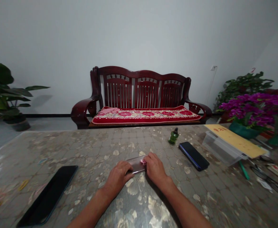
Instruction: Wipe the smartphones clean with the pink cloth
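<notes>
Between my hands, just over the patterned table, is a clear, flat, rectangular piece that looks like a phone case (135,162). My left hand (120,172) grips its left end, thumb along the near edge. Around its right end my right hand (154,166) is closed. A small pink thing (143,162) shows at the right fingers, against the clear piece; its kind is too small to tell. To the right lies a dark phone (194,155), with a small green bottle (173,136) standing behind it. A larger black tablet or phone (50,196) lies on the left.
A clear plastic box (221,150) with a yellow sheet (234,139) on top stands at the right, near purple flowers (255,109) and cables (269,179). Coloured bands (23,184) lie at the left. A wooden bench (139,95) is beyond the table (101,145).
</notes>
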The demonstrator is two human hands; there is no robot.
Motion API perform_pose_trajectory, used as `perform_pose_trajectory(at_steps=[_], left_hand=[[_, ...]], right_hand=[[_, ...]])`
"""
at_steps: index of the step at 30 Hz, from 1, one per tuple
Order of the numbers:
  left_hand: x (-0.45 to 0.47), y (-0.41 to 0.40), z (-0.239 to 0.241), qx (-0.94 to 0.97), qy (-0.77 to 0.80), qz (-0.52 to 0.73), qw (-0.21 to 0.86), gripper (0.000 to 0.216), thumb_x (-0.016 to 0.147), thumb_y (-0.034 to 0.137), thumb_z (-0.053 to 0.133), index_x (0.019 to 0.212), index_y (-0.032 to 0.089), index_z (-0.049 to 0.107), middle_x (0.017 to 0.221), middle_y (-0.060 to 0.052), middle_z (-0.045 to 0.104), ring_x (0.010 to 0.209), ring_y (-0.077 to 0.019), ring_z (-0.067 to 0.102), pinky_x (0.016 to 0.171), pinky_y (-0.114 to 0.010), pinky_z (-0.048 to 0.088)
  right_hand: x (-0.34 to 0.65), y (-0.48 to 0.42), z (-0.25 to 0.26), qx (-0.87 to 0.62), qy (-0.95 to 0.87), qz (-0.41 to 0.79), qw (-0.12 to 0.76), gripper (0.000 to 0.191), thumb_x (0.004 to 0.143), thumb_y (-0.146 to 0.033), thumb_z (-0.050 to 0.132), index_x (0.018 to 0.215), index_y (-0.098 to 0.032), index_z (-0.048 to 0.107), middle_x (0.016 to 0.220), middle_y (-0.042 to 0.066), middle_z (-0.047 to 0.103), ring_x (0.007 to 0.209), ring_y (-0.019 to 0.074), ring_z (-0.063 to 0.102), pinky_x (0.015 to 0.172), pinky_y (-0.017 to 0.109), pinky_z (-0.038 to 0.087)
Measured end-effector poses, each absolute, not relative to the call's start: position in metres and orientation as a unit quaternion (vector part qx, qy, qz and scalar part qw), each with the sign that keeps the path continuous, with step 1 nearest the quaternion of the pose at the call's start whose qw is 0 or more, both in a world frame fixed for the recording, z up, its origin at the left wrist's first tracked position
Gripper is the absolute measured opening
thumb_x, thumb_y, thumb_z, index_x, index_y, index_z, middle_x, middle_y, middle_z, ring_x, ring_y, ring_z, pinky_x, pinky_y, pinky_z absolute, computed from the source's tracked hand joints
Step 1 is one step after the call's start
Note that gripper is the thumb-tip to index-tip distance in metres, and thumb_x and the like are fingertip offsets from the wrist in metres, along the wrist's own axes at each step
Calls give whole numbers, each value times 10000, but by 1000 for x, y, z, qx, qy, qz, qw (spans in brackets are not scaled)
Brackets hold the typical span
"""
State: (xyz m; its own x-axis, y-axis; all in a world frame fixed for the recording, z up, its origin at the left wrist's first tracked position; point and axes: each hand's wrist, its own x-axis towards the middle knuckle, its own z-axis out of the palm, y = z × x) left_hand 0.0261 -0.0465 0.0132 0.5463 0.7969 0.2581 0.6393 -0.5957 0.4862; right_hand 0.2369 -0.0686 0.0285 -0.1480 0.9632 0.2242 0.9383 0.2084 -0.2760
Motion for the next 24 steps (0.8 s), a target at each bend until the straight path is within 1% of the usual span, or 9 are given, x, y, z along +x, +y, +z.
perform_pose_trajectory(at_steps=[5,9,12,16,21,24], left_hand=[[27,-46,9,866,405,244,161,75,831,163,707,829,199,642,877,-19,670,904,-225,609,798,-313,462],[26,-45,4,864,410,249,155,89,832,150,708,845,198,634,887,-15,662,906,-221,598,796,-309,452],[25,-44,0,863,413,244,159,93,836,154,710,861,201,635,905,-12,661,920,-218,594,801,-305,446],[26,-44,-2,865,414,239,153,94,834,151,710,859,201,634,911,-13,657,928,-220,589,799,-308,440],[28,-44,0,867,416,238,138,117,822,151,721,879,203,633,920,-13,654,924,-220,583,803,-309,438],[28,-44,3,869,416,234,131,137,804,162,741,878,201,633,919,-12,657,916,-222,584,802,-314,442]], right_hand=[[219,-72,15,-568,-788,9,239,210,872,-46,526,868,-210,656,927,47,605,915,198,525,786,276,382],[234,-73,10,-579,-764,2,285,214,812,-12,537,827,-204,630,880,39,586,893,196,526,782,274,387],[257,-70,8,-614,-733,-19,291,198,808,-25,531,778,-205,610,856,44,584,871,202,530,777,284,386],[273,-65,3,-645,-701,-45,301,187,821,-52,520,770,-207,611,841,52,584,847,208,528,767,295,384],[259,-68,2,-576,-745,-11,335,229,781,-17,501,804,-206,629,853,40,586,868,197,524,777,278,392],[255,-68,5,-554,-760,3,340,229,776,-16,500,784,-208,625,838,32,582,861,191,526,773,269,391]])
